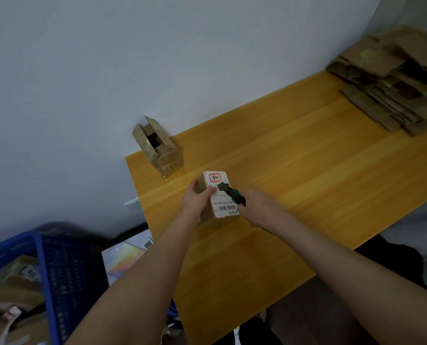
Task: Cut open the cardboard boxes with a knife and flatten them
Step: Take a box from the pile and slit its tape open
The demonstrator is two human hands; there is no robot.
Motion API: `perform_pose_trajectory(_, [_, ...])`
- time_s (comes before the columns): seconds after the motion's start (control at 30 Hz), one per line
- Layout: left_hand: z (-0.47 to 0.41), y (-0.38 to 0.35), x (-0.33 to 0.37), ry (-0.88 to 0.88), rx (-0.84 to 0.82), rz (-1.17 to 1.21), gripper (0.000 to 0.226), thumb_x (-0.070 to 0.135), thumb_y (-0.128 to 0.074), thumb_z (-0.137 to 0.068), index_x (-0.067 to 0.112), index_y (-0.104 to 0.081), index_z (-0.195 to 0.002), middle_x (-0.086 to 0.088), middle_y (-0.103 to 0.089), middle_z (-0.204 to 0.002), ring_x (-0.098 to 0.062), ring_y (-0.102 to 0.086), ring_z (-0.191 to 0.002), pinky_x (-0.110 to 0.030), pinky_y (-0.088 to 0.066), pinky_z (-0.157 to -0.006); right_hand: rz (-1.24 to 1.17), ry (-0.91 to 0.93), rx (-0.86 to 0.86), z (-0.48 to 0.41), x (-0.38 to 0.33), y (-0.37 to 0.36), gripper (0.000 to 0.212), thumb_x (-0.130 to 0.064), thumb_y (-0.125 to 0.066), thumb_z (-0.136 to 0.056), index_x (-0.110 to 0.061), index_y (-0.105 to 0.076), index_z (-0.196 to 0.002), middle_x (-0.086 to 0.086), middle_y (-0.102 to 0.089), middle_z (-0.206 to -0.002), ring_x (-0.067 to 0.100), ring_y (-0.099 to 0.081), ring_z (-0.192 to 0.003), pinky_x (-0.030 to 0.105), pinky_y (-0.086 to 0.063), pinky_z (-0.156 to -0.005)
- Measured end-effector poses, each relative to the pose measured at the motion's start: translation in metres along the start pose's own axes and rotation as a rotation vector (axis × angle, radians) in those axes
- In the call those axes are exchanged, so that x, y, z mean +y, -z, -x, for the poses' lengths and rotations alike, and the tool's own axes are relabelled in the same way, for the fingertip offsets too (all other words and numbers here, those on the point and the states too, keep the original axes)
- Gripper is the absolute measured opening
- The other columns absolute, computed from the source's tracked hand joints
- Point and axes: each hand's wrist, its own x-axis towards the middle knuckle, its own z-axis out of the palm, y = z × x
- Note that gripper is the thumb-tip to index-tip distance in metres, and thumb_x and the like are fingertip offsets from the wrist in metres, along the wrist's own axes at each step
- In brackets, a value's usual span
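Gripping the small cardboard box [226,207] by its left side, the left hand [197,199] has its fingers curled round the box's edge, with the thumb reaching onto the white shipping label [228,202] on top. The right hand [259,207] is closed round the green-and-black utility knife [232,194], whose dark blade end rests on the label near the middle of the top face. The box sits towards the left end of the wooden surface [307,158], directly in front of the person; whether it bears fully on the wood or is tipped up slightly I cannot tell. The main risk, as I judge it, is that thumb: it lies close to the blade, so a slip on the glossy label or a sudden give in the tape could drive the edge into it. Pressing too deep could also let the light box skid under a one-sided grip. The box's long axis runs away from the person, its red-framed mark at the far end and its barcode at the near end. The knife crosses it diagonally, tip pointing far-left and handle trailing near-right. An opened box [157,148] stands by the wall, and flattened cardboard [391,88] is stacked far right.
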Motion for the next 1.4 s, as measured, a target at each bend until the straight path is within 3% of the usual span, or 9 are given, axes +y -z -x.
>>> perform_pose_trajectory(0.2, [0.000,-0.002,-0.002,0.000,0.023,-0.009,0.082,0.025,-0.073,-0.085,0.025,-0.026,-0.153,-0.006,-0.057,-0.134,-0.024,-0.062,-0.101,-0.039,-0.052,-0.085,0.058,-0.019,-0.006,0.008,0.003,-0.009,0.011,-0.025,-0.044,-0.097,-0.021,-0.048,-0.106,0.004,-0.061,-0.101,0.023,-0.059,-0.085,0.033,-0.046,-0.065])
perform_pose_trajectory(0.47, [0.002,-0.006,-0.001,-0.019,-0.019,-0.092,0.083,0.031,-0.075,-0.082,0.028,-0.028,-0.151,-0.004,-0.057,-0.133,-0.024,-0.062,-0.102,-0.042,-0.052,-0.089,0.143,-0.049,-0.002,0.029,0.007,-0.018,0.020,-0.022,-0.040,-0.098,-0.021,-0.045,-0.117,0.006,-0.061,-0.098,0.026,-0.055,-0.082,0.032,-0.040,-0.063])
perform_pose_trajectory(0.77, [-0.005,-0.009,-0.005,-0.037,-0.025,-0.119,0.082,0.031,-0.075,-0.081,0.028,-0.031,-0.150,-0.005,-0.057,-0.135,-0.027,-0.062,-0.108,-0.048,-0.051,-0.095,-0.002,-0.044,-0.040,0.041,0.009,-0.026,0.023,-0.021,-0.044,-0.096,-0.017,-0.049,-0.118,0.008,-0.061,-0.102,0.025,-0.056,-0.082,0.031,-0.041,-0.062])
perform_pose_trajectory(0.93, [-0.007,-0.007,-0.006,-0.017,-0.057,-0.085,0.084,0.031,-0.077,-0.080,0.029,-0.030,-0.150,-0.007,-0.060,-0.131,-0.025,-0.066,-0.098,-0.046,-0.055,-0.086,-0.023,-0.031,-0.091,0.048,0.011,-0.015,0.023,-0.023,-0.046,-0.096,-0.016,-0.052,-0.118,0.007,-0.061,-0.098,0.025,-0.064,-0.080,0.036,-0.053,-0.066])
perform_pose_trajectory(1.03, [-0.007,0.003,-0.001,0.005,-0.025,0.024,0.077,0.025,-0.072,-0.086,0.024,-0.030,-0.151,-0.008,-0.060,-0.129,-0.018,-0.061,-0.083,-0.032,-0.049,-0.066,-0.131,-0.024,-0.101,0.052,0.022,-0.008,0.029,-0.022,-0.048,-0.096,-0.022,-0.054,-0.125,0.002,-0.061,-0.080,0.019,-0.061,-0.063,0.032,-0.051,-0.057])
perform_pose_trajectory(1.07, [-0.008,0.009,0.001,0.011,-0.032,0.055,0.076,0.024,-0.072,-0.087,0.024,-0.031,-0.151,-0.009,-0.060,-0.131,-0.019,-0.059,-0.085,-0.031,-0.046,-0.066,-0.173,-0.040,-0.056,0.051,0.026,-0.007,0.034,-0.024,-0.048,-0.097,-0.027,-0.052,-0.131,0.003,-0.063,-0.081,0.020,-0.063,-0.064,0.032,-0.051,-0.056])
perform_pose_trajectory(1.17, [-0.006,0.027,0.005,0.012,-0.135,0.016,0.071,0.026,-0.073,-0.085,0.031,-0.037,-0.147,-0.008,-0.061,-0.129,-0.023,-0.059,-0.098,-0.036,-0.044,-0.074,-0.183,-0.144,0.145,0.025,0.042,-0.016,0.048,-0.028,-0.043,-0.101,-0.032,-0.031,-0.148,0.009,-0.064,-0.115,0.026,-0.064,-0.094,0.033,-0.051,-0.069])
perform_pose_trajectory(1.27, [0.000,0.035,-0.007,0.017,-0.232,-0.029,0.068,0.026,-0.070,-0.087,0.035,-0.037,-0.146,-0.009,-0.065,-0.124,-0.020,-0.066,-0.095,-0.032,-0.050,-0.066,-0.149,-0.265,0.102,-0.018,0.053,-0.036,0.056,-0.016,-0.037,-0.102,-0.031,-0.019,-0.153,0.016,-0.038,-0.146,0.031,-0.052,-0.117,0.039,-0.049,-0.086])
perform_pose_trajectory(1.4, [-0.002,0.038,-0.024,0.013,-0.242,-0.011,0.061,0.025,-0.063,-0.093,0.038,-0.035,-0.145,-0.006,-0.065,-0.122,-0.014,-0.068,-0.085,-0.026,-0.055,-0.054,-0.106,-0.385,-0.005,-0.047,0.058,-0.053,0.065,-0.015,-0.042,-0.102,-0.029,-0.008,-0.155,0.019,-0.015,-0.155,0.036,-0.036,-0.133,0.042,-0.042,-0.101])
